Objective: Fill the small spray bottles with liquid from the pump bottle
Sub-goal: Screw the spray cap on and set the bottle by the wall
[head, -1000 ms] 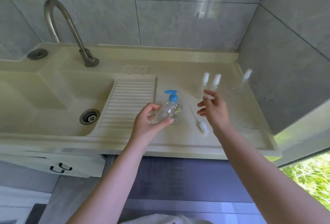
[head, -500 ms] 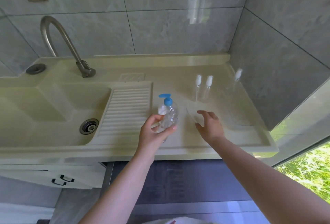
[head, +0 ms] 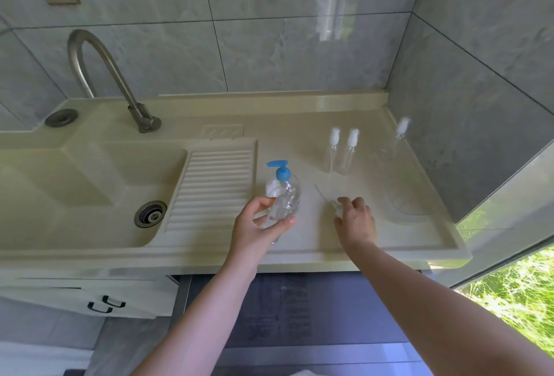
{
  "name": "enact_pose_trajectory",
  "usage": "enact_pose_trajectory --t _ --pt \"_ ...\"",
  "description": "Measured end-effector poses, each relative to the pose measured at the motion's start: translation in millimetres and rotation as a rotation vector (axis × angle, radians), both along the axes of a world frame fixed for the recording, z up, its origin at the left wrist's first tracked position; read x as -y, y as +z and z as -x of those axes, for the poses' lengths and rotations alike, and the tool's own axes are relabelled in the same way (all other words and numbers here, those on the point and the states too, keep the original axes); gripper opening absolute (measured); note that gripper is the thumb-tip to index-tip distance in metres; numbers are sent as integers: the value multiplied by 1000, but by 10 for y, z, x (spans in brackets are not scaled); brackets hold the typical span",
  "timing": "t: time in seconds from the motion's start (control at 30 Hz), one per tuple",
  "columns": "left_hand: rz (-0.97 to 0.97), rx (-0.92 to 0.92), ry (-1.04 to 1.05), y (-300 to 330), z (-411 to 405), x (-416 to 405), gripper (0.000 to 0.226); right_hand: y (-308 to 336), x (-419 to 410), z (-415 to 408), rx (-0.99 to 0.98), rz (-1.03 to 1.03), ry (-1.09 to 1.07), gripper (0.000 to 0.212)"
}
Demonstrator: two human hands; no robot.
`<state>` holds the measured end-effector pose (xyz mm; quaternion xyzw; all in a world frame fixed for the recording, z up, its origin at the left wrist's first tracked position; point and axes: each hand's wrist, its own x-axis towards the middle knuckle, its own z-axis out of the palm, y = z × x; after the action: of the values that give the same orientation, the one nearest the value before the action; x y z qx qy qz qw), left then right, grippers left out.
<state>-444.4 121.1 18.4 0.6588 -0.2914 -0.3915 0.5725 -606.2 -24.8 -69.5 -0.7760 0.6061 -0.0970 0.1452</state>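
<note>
The pump bottle (head: 284,187), clear with a blue pump head, stands on the cream counter (head: 299,255) beside the ribbed washboard. My left hand (head: 257,226) grips a small clear capless bottle (head: 277,214), tilted in front of the pump bottle. My right hand (head: 355,220) is down on the counter and pinches a white spray head (head: 337,211) whose thin dip tube (head: 320,193) points away to the back left. Two capped small spray bottles (head: 340,151) stand together further back. A third spray bottle (head: 400,136) stands near the right wall.
A sink basin (head: 90,184) with a drain and a curved metal tap (head: 99,76) fills the left side. The ribbed washboard (head: 212,184) slopes into it. A clear, hard-to-see container (head: 410,196) lies at the right end. Tiled walls close off the back and right.
My right hand dropped from above the counter onto the spray head and closed its fingers on it. My left hand keeps hold of the small bottle; the view shifted downward.
</note>
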Motion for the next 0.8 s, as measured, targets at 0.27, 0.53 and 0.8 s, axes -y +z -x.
enact_pose_trajectory --t 0.27,0.53,0.8 --pt "7 -20 9 -17 17 24 34 382 92 -70 571 -52 -216 38" --pt "57 -4 74 60 -17 20 34 1310 13 -351 1207 -186 -235 20" --pt "126 36 214 126 -139 12 33 1840 -191 -511 1462 -435 -14 12"
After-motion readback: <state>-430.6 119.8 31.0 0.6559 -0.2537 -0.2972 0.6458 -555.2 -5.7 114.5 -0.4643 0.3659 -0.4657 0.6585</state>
